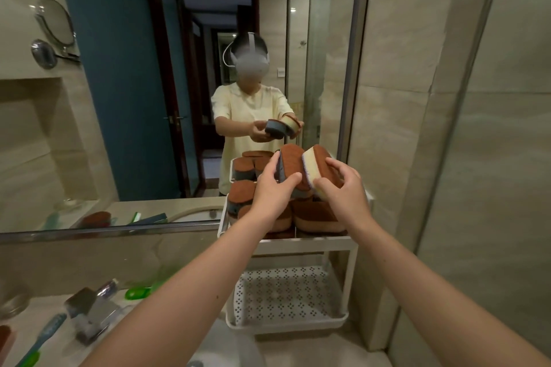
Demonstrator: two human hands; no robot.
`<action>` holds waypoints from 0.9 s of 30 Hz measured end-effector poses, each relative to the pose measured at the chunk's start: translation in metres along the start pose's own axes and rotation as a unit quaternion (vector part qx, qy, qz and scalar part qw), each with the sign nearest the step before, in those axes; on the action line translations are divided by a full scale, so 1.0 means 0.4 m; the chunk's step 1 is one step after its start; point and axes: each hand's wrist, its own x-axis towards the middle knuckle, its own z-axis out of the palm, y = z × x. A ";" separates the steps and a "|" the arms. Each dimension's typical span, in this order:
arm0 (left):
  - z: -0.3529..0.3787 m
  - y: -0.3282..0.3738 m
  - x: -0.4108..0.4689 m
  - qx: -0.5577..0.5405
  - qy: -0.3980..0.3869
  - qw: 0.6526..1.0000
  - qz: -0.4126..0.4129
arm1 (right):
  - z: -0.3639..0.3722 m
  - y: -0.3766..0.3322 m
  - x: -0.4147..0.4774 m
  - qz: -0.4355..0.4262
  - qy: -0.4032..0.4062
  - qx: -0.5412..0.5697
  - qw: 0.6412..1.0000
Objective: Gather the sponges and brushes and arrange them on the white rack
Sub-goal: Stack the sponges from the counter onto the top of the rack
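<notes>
A white two-tier rack (301,246) stands on the counter against the mirror. Its top shelf holds a pile of brown-topped sponges (316,217). Above that pile my left hand (272,188) grips a grey sponge with a brown scouring face (290,162). Beside it my right hand (343,188) grips a yellow sponge with a brown face (313,164). The two held sponges touch each other. The rack's perforated lower tray (283,298) holds nothing that I can see. On the counter at lower left lie a blue brush (49,329) and a green brush (138,292).
A large mirror (134,98) behind the counter reflects a person holding the sponges. A tiled wall (447,128) closes in the rack's right side. Blurred bottles and small items (89,313) crowd the counter at lower left. A sink edge (205,345) shows below my arms.
</notes>
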 end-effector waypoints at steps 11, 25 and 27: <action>0.029 -0.050 0.126 0.073 0.057 0.993 -0.068 | -0.021 0.103 0.113 0.018 -0.007 -0.137 0.990; 0.096 -0.064 0.166 0.202 0.060 0.977 -0.044 | 0.013 0.139 0.162 0.026 -0.019 -0.181 0.983; 0.094 -0.069 0.166 0.222 0.058 0.973 -0.040 | 0.013 0.144 0.166 0.027 -0.014 -0.184 0.983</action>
